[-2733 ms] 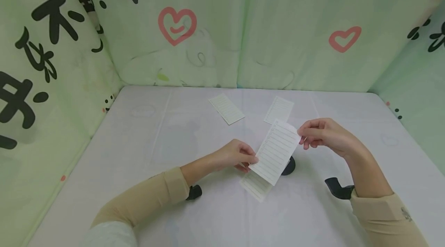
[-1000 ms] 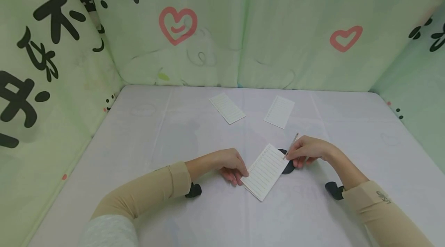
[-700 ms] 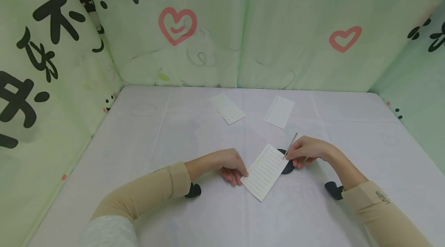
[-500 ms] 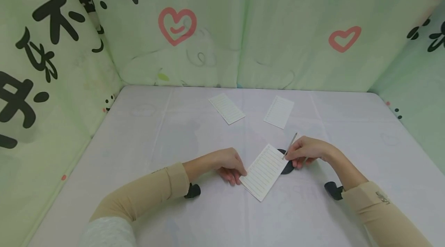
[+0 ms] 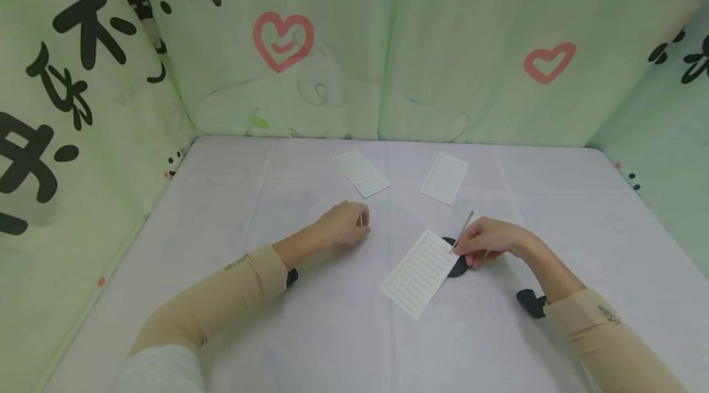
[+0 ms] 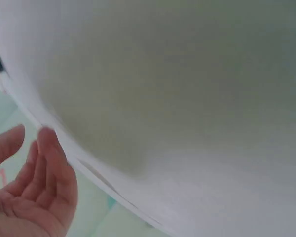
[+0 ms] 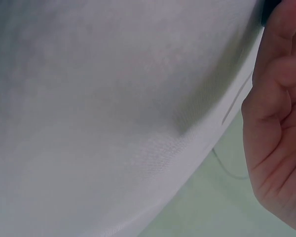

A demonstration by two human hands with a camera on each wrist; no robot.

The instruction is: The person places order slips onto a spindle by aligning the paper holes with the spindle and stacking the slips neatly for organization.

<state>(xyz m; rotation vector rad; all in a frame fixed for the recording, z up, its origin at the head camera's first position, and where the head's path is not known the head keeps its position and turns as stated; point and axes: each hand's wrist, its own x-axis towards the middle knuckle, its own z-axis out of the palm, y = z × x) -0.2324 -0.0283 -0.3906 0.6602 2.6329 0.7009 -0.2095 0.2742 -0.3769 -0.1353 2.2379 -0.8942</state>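
Observation:
My right hand [image 5: 493, 238] bends its fingers at the upper right corner of a white checklist slip [image 5: 420, 275], fingertips right beside the foot of a thin metal spike [image 5: 466, 224]. The spike rises from a round black base [image 5: 458, 267], partly covered by the slip and the fingers. It looks like a receipt spike. My left hand [image 5: 344, 224] is off the slip, up and to its left, fingers loosely bent around nothing. In the left wrist view the left hand [image 6: 37, 192] shows a gap between thumb and forefinger. The right wrist view shows the right hand [image 7: 281, 118] with curled fingers.
Two more lined slips lie farther back on the white table, a left one [image 5: 362, 173] and a right one [image 5: 445, 178]. A green patterned curtain [image 5: 354, 48] stands behind and along both sides. A black camera [image 5: 532, 304] sits at the right wrist.
The slip, earlier raised in both hands over another slip, has come down onto the base beside the spike. My left hand has since let go and moved up-left. The right hand stays at the corner.

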